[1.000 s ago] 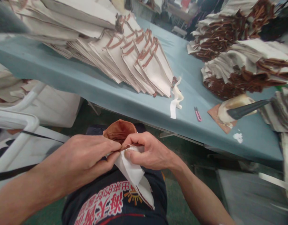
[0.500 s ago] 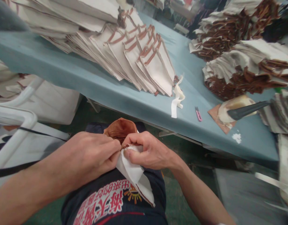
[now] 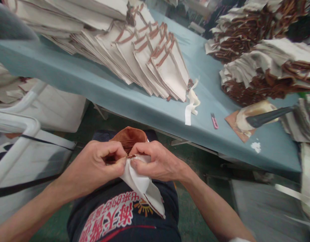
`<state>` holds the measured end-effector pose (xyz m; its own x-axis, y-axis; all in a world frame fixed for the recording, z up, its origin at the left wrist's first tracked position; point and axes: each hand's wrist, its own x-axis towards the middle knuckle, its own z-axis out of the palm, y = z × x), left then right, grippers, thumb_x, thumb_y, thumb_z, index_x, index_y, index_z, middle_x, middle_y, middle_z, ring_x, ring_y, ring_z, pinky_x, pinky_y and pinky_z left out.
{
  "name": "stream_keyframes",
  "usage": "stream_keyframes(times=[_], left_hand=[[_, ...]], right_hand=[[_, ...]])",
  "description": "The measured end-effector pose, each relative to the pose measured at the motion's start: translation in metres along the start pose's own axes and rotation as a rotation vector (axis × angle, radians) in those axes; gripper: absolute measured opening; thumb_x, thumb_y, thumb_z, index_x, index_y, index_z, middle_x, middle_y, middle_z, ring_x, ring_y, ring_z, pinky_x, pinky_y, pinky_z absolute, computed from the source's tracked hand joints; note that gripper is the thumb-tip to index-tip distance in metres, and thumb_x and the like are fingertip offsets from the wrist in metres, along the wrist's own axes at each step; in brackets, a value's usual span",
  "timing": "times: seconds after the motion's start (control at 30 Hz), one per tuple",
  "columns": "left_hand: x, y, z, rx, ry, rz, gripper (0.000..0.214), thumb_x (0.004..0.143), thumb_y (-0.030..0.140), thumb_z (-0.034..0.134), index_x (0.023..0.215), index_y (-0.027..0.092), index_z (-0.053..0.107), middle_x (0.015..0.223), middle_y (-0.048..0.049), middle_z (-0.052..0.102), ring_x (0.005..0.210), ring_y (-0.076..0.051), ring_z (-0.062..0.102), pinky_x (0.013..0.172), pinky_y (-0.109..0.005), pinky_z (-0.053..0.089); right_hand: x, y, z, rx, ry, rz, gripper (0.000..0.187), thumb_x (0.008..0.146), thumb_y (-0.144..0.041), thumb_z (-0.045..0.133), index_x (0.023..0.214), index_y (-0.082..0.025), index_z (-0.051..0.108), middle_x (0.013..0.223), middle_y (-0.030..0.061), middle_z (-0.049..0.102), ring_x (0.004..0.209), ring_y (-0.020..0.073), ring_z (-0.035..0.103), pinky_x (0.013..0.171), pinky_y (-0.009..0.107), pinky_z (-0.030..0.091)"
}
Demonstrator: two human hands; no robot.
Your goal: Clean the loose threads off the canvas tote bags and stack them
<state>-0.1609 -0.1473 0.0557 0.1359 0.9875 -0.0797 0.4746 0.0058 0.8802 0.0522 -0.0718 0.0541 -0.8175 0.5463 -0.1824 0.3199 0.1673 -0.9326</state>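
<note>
Over my lap, my left hand and my right hand both pinch a small bag of cream cloth with a brown lining. The fingers of both hands are closed on its rim, thumbs nearly touching. The cream part hangs down over my dark printed shirt. The brown part bulges up behind my fingers.
A blue-covered table stands ahead with fanned stacks of cream bags with brown straps. Heaps of cream and brown pieces lie at the right. A white strip, a pink cutter and a black-handled tool lie near the edge. White tubing is at the left.
My left hand has curled tighter and shifted its grip along the bag's rim. The cream flap hangs slightly lower. The right hand has hardly moved.
</note>
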Motion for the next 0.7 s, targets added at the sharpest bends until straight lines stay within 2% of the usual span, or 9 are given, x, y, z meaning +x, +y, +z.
stream_keyframes(times=[0.13, 0.23, 0.33, 0.53, 0.7], left_hand=[[0.001, -0.002, -0.001, -0.111, -0.028, -0.114, 0.025, 0.079, 0.037, 0.060, 0.061, 0.021, 0.065, 0.054, 0.0053, 0.055, 0.050, -0.010, 0.046, 0.047, -0.018, 0.036], [0.004, -0.004, 0.001, -0.141, -0.014, -0.136, 0.023, 0.075, 0.037, 0.059, 0.060, 0.021, 0.063, 0.053, 0.0050, 0.055, 0.051, -0.011, 0.046, 0.047, -0.018, 0.035], [0.005, -0.005, 0.004, -0.195, -0.018, -0.158, 0.025, 0.076, 0.041, 0.059, 0.061, 0.021, 0.062, 0.052, 0.0050, 0.055, 0.050, -0.011, 0.046, 0.047, -0.019, 0.036], [-0.004, -0.001, 0.005, -0.075, 0.044, -0.012, 0.026, 0.087, 0.033, 0.060, 0.066, 0.021, 0.070, 0.057, 0.0062, 0.063, 0.052, -0.010, 0.053, 0.050, -0.018, 0.039], [-0.008, 0.000, -0.001, 0.121, 0.040, 0.101, 0.027, 0.091, 0.033, 0.064, 0.067, 0.022, 0.072, 0.057, 0.0064, 0.067, 0.051, -0.011, 0.059, 0.053, -0.020, 0.043]], right_hand=[[0.002, -0.002, 0.000, -0.057, 0.030, -0.026, 0.001, 0.090, -0.022, 0.065, 0.088, -0.022, 0.065, 0.072, -0.0076, 0.054, 0.067, 0.0115, 0.046, 0.066, 0.025, 0.034], [0.003, -0.002, 0.001, -0.117, 0.047, -0.023, 0.002, 0.089, -0.021, 0.065, 0.088, -0.022, 0.065, 0.071, -0.0078, 0.054, 0.068, 0.0117, 0.046, 0.068, 0.026, 0.034], [0.002, 0.001, 0.001, -0.074, 0.037, -0.001, 0.001, 0.088, -0.022, 0.065, 0.088, -0.022, 0.065, 0.071, -0.0079, 0.053, 0.068, 0.0119, 0.046, 0.067, 0.026, 0.034], [-0.001, 0.000, -0.001, 0.106, 0.003, 0.058, 0.004, 0.087, -0.025, 0.064, 0.087, -0.021, 0.065, 0.076, -0.0060, 0.059, 0.068, 0.0116, 0.050, 0.065, 0.024, 0.038], [0.000, -0.007, -0.001, -0.003, -0.005, 0.049, 0.003, 0.086, -0.023, 0.067, 0.084, -0.022, 0.065, 0.070, -0.0075, 0.055, 0.069, 0.0120, 0.049, 0.066, 0.025, 0.036]])
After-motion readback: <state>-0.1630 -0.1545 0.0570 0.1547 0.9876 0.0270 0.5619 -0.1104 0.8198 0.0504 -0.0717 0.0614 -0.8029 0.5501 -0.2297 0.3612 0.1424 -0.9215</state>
